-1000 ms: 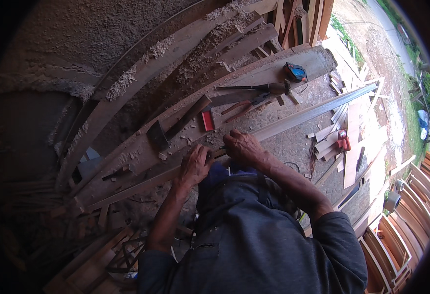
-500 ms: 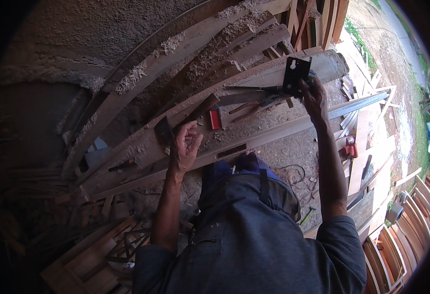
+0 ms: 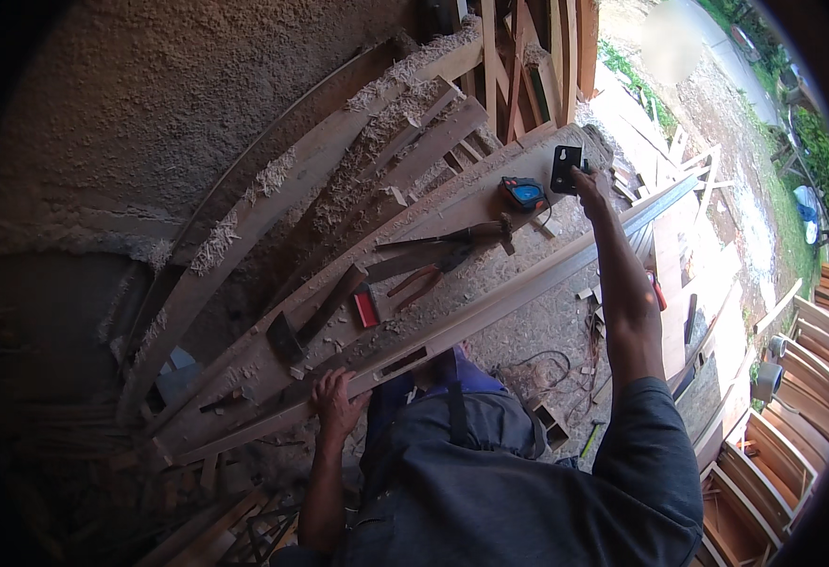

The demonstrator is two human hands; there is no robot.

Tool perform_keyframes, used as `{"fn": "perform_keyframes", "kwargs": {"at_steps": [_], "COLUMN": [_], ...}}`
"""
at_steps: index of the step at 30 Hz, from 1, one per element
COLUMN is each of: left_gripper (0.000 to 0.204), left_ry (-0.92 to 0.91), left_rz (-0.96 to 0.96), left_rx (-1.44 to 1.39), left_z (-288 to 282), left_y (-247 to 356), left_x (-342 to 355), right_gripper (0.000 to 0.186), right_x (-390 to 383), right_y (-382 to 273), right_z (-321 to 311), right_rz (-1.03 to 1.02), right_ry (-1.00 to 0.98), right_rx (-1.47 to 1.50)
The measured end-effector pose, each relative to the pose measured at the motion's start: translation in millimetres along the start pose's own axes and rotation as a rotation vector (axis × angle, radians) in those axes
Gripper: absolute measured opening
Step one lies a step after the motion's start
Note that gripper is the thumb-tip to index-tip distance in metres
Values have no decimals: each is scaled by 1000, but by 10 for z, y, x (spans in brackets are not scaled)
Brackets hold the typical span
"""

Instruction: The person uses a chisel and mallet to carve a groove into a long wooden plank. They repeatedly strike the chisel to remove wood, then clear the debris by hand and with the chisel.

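Over at two o'clock, the right hand (image 3: 592, 189) has its fingers closed on a black plate (image 3: 563, 170). At seven, the left hand (image 3: 337, 399) rests half-curled on the beam (image 3: 490, 307); whether it grips, I can't tell. I'd pinch the plate by its edge, clear of the tape (image 3: 523, 194) at its eight o'clock, beam steadied. No lettering is legible from here.

We find ourselves in a woodworking shop: pale, curled wood shavings (image 3: 268, 177) (heaps of them), a dark-headed, wooden-handled hammer (image 3: 332, 304) on a long brown wooden bench (image 3: 476, 210), and orange-brown wooden frames (image 3: 759, 449).
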State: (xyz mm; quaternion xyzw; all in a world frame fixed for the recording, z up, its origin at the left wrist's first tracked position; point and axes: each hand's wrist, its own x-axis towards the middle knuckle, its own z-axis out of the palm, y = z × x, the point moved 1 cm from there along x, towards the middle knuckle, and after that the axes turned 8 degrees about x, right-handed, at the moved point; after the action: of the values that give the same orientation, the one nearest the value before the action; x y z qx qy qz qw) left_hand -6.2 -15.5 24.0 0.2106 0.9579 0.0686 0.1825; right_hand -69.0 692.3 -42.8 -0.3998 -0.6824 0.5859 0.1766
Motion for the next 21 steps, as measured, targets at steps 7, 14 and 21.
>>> {"fn": "perform_keyframes", "kwargs": {"at_steps": [7, 14, 21], "left_gripper": [59, 58, 58], "left_ry": [-5, -8, 4], "left_rz": [5, -1, -44], "left_rx": [10, -7, 1], "left_z": [-76, -68, -65], "left_y": [35, 85, 37], "left_x": [60, 124, 23], "right_gripper": [44, 37, 32], "right_x": [27, 207, -57], "right_y": [-156, -88, -508], "right_z": [58, 399, 788], "right_rz": [-132, -430, -428], "right_ry": [253, -167, -393], "right_rx": [-808, -798, -919]}}
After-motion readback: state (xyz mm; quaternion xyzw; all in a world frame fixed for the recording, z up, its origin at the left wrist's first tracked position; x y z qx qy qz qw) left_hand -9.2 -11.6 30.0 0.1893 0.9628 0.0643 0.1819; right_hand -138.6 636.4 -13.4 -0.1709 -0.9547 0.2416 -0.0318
